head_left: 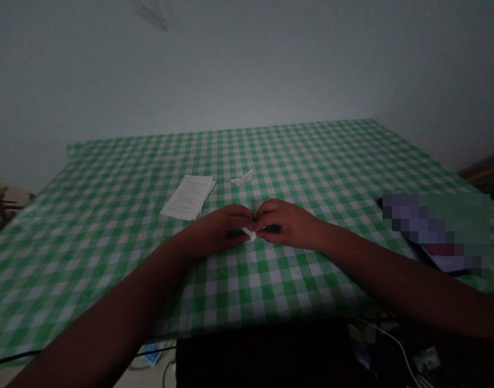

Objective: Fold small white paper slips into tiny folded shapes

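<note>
Both hands meet just above the checked tablecloth, fingertips together around a small piece of white paper (250,234). My left hand (220,229) pinches the paper from the left, its fingers curled. From the right, my right hand (289,223) pinches the same paper between thumb and fingers. Most of the paper is hidden behind the fingers; only a pale pointed part shows below them. Beyond the hands lies a folded white paper piece (242,178). A stack of printed paper sheets (189,197) rests to the left, close to my left hand.
A green and white checked tablecloth (247,291) covers the table up to a pale wall (247,64). On the right lies a dark-edged object (428,258), mostly blurred out by pixels. Cables (400,345) and other items are below the table's front edge.
</note>
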Demonstrator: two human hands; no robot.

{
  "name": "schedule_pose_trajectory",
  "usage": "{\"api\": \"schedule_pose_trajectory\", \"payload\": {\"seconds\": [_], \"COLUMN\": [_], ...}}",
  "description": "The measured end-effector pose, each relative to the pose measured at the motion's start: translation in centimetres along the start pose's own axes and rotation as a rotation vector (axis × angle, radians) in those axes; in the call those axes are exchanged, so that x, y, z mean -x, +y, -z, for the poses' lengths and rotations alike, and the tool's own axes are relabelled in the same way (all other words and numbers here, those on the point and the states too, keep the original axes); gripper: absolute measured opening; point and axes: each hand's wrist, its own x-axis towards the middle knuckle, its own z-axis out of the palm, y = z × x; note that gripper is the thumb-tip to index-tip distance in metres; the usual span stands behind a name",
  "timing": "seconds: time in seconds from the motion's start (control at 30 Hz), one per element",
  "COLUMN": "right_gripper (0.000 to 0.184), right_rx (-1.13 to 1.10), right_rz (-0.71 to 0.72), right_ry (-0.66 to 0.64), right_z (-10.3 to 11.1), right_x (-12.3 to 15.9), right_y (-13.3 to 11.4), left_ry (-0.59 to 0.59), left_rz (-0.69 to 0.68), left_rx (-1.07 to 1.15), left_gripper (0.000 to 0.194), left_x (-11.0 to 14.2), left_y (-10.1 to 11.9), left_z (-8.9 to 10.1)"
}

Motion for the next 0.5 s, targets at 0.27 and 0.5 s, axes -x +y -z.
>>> {"api": "schedule_pose_trajectory", "payload": {"seconds": [0.27,0.5], "right_gripper": [0.01,0.007], "right_rx": [0.02,0.02], "right_rz": [-0.022,-0.036], "right_ry": [0.0,0.018], "right_z": [-0.33,-0.36], "right_x": [0.07,0.02], "right_y": [0.06,-0.21], "left_ry": [-0.008,-0.024], "left_rz": [-0.022,-0.037], "left_rx": [-0.011,-0.034], "left_gripper": [0.017,0.013], "left_x": [-0.09,0.0], "left_y": [0.07,-0.09], "left_z": [0.04,0.02]}}
